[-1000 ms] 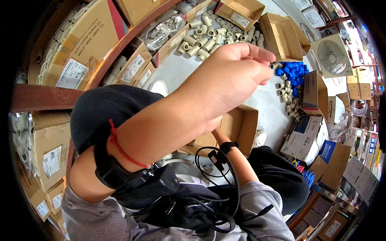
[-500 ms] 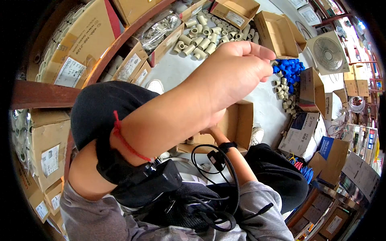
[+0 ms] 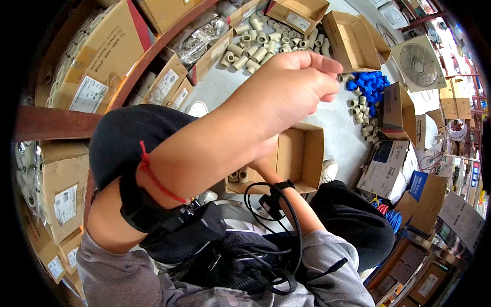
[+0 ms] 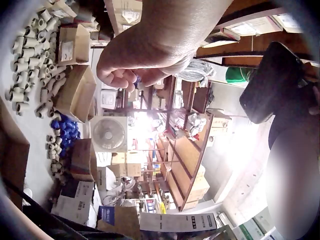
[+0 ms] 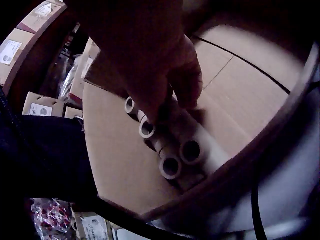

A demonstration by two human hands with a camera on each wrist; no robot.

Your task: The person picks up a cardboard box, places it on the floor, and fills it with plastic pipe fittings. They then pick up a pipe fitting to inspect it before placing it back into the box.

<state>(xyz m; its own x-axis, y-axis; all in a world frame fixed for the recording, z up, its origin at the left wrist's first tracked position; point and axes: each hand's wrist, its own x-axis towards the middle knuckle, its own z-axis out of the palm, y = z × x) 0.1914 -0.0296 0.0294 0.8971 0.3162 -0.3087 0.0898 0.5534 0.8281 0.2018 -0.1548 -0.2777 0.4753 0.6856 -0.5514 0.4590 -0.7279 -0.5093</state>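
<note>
In the head view my left hand (image 3: 302, 84) hangs in the air across the picture, fingers loosely curled with nothing visible in them. The left wrist view shows the same hand (image 4: 132, 62) from another side. Below it my right hand (image 3: 263, 165) reaches into an open cardboard carton (image 3: 309, 153), partly hidden by the left forearm. In the dim right wrist view, the right hand's (image 5: 160, 75) thumb and fingers pinch a beige pipe fitting (image 5: 190, 150) inside the carton. Beside it, more pipe fittings (image 5: 170, 166) stand in a row, round openings showing.
Loose beige fittings (image 3: 255, 48) lie on the floor ahead, with blue fittings (image 3: 369, 87) to the right. Empty cartons (image 3: 353, 41) stand behind them, near a fan (image 3: 419, 64). Boxed shelves (image 3: 59, 115) line the left side. A black cable (image 3: 302, 225) loops over my lap.
The right hand has shifted slightly within the carton, and fittings beside it show more clearly now. The left hand stays raised, almost still. The head view has shifted a little.
</note>
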